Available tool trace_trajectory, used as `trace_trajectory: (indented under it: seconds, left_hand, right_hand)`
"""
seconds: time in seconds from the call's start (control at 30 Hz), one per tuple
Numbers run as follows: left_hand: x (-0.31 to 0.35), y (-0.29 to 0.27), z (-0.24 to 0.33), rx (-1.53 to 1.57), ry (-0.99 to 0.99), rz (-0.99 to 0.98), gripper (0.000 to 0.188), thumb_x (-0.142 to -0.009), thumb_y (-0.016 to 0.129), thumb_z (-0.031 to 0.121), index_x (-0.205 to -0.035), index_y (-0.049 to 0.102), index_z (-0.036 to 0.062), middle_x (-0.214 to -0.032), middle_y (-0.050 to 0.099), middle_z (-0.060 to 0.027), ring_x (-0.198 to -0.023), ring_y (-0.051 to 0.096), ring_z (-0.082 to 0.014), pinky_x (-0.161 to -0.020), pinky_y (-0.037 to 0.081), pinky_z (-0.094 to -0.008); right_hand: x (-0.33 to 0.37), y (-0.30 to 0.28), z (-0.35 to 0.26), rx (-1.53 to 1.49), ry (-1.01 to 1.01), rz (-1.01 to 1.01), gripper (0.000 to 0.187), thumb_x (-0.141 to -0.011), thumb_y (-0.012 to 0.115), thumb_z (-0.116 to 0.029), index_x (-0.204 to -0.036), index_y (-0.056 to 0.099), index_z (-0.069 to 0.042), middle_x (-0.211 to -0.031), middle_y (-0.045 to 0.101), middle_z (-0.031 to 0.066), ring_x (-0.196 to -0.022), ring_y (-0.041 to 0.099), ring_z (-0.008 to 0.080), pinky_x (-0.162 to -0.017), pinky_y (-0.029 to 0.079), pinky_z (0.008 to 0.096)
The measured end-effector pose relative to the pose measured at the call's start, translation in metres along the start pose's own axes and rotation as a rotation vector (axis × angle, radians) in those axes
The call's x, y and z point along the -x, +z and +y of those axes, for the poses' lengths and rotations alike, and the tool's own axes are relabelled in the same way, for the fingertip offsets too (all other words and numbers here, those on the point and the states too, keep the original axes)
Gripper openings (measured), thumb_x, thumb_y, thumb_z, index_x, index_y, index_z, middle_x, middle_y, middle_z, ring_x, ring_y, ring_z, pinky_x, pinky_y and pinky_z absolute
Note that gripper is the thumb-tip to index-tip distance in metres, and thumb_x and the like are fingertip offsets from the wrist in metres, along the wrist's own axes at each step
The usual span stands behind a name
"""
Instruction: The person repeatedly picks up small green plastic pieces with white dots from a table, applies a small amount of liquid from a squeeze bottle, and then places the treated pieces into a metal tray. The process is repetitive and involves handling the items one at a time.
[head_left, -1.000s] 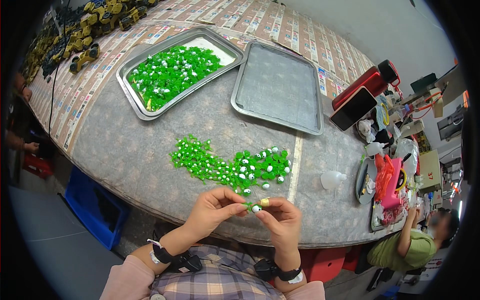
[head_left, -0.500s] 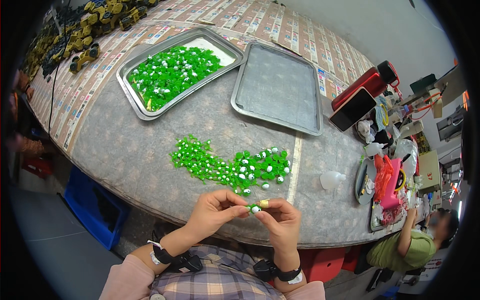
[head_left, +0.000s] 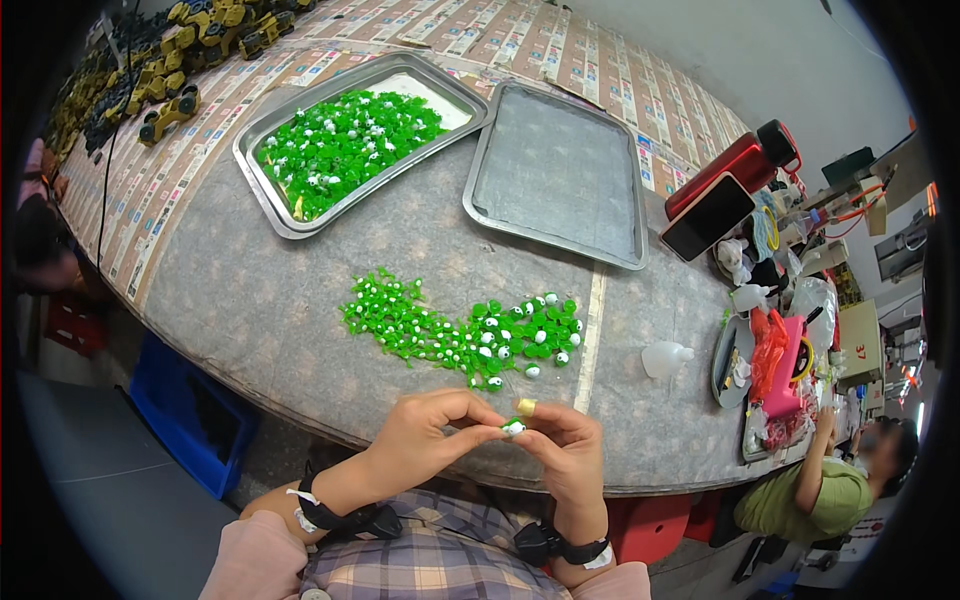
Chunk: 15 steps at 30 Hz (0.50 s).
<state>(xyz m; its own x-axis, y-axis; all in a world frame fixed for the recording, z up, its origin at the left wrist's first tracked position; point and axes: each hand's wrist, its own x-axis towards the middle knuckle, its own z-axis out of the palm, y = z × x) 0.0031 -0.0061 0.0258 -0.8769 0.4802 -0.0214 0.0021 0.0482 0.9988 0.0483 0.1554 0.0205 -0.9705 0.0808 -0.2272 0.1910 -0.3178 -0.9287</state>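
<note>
Green-and-white plastic piece (head_left: pixel 513 428), a very small one, sits low in the middle of the frame, pinched between the fingertips of both hands just above the near edge of the tabletop (head_left: pixel 250 310). Left hand (head_left: pixel 428 437) comes in from the lower left with thumb and forefinger closed on the piece, the other fingers curled under; right hand (head_left: pixel 565 452) meets it from the lower right, its fingertips also pressed onto the piece, and a yellowish band (head_left: pixel 526 407) wraps one of its fingertips. Both wrists wear dark straps. Just beyond the hands, in the centre of the frame, a loose heap of green pieces (head_left: pixel 455 330) is strewn across the grey surface, many of them carrying white caps. Toward the upper left stands a metal tray (head_left: pixel 262 190) filled with more green pieces, and right beside it, at upper centre, a second metal tray (head_left: pixel 556 172) lies bare. A red bottle (head_left: pixel 732 166) and a dark phone (head_left: pixel 707 217) lie at the upper right, and a small clear bottle (head_left: pixel 665 357) rests on its side at the right. Yellow toy vehicles (head_left: pixel 165 108) line the upper left corner. Another person in a green shirt (head_left: pixel 830 495) sits at the lower right.
</note>
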Motion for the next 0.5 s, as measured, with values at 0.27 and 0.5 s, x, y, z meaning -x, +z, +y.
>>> trace_trajectory:
  seconds: [0.27, 0.5]
  left_hand:
    - [-0.0015, 0.0, -0.0045, -0.331, 0.256, -0.029, 0.01, -0.068, 0.061, 0.011, -0.074, 0.056, 0.0039, -0.068, 0.056, -0.0067, -0.061, 0.054, -0.0209, -0.053, 0.041, -0.0283]
    - [-0.0013, 0.0004, -0.0077, -0.448, 0.341, -0.033, 0.01, -0.067, 0.062, 0.008, -0.072, 0.055, 0.0035, -0.07, 0.057, -0.0058, -0.062, 0.055, -0.0209, -0.054, 0.042, -0.0285]
  right_hand:
    - [-0.0018, -0.0105, 0.004, 0.013, 0.095, -0.079, 0.02, -0.071, 0.059, 0.002, -0.09, 0.057, 0.005, -0.082, 0.06, 0.01, -0.074, 0.056, 0.0115, -0.066, 0.045, 0.0196]
    - [-0.0015, -0.0093, 0.0075, 0.027, 0.121, -0.066, 0.019, -0.072, 0.058, 0.001, -0.091, 0.057, 0.004, -0.081, 0.06, 0.0095, -0.072, 0.057, 0.0113, -0.065, 0.046, 0.0195]
